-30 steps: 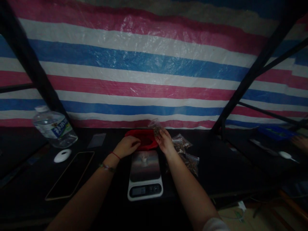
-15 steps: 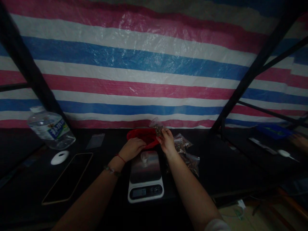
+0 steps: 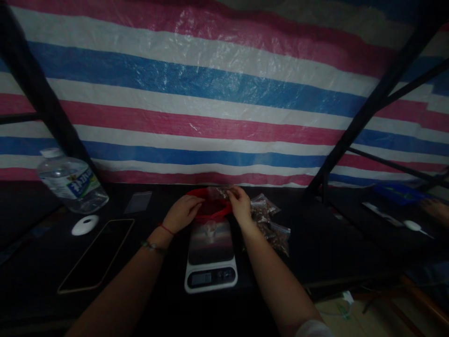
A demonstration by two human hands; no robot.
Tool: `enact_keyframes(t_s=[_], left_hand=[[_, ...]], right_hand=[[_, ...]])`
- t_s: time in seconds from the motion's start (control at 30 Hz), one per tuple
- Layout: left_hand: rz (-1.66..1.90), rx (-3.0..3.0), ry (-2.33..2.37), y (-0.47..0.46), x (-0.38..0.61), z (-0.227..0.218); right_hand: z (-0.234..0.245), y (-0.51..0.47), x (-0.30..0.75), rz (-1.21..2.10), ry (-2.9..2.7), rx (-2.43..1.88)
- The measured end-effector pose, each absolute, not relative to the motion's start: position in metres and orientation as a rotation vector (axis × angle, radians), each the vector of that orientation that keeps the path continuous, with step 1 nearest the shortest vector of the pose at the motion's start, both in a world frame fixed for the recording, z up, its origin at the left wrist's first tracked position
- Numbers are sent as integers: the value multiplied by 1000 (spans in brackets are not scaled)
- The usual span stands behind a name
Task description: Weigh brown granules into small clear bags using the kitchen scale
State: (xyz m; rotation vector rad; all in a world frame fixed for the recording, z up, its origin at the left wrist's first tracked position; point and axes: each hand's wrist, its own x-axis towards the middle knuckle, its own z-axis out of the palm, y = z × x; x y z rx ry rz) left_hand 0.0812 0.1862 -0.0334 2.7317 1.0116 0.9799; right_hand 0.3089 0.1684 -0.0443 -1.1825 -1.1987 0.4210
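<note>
Two bare hands at a red bowl (image 3: 211, 217). Right hand (image 3: 240, 206): thumb and fingers pinching one end of a clear plastic bag (image 3: 218, 192), dark bits visible inside near the fingertips; bag extends leftward over the bowl's far side. Left hand (image 3: 181, 213): fingers close together, curled at the bowl's left rim; cannot tell whether they grip anything.

Handling, judged: bag light, limp, slightly slick; film probably easy to crease, loose fill apt to slide to the low end. Best grip: a pinch along the top edge, clear of the fill.

Just nearer than the bowl: kitchen scale (image 3: 211, 252), small clear cup (image 3: 210, 228) on its metal plate; display digits unreadable. Filled zip bags (image 3: 272, 230) heaped beside the right forearm. Flat clear bag (image 3: 138, 202), phone (image 3: 96, 256), white computer mouse (image 3: 85, 224) and plastic bottle (image 3: 72, 181) to the left.

Surface: black table (image 3: 326, 252), matte. Room: dim; striped tarpaulin (image 3: 196, 124) behind, black metal posts either side. Far right: blue tray (image 3: 398, 194), white spoon (image 3: 412, 225), another person's hand (image 3: 435, 208).
</note>
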Motion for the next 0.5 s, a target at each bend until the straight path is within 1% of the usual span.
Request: enact_keyframes(t_s=[0.1, 0.2, 0.37, 0.5], left_hand=[[1117, 2713, 1101, 188, 85, -40], [1165, 2709, 1131, 188, 91, -44], [1115, 2759, 1132, 187, 95, -40], [976, 2784, 1112, 183, 96, -33]], right_hand=[[-41, 164, 309, 192, -1424, -1273], [-38, 160, 307, 89, -1556, -1310], [-34, 155, 300, 11, -1707, -1232], [-29, 149, 294, 29, -1802, -1106]])
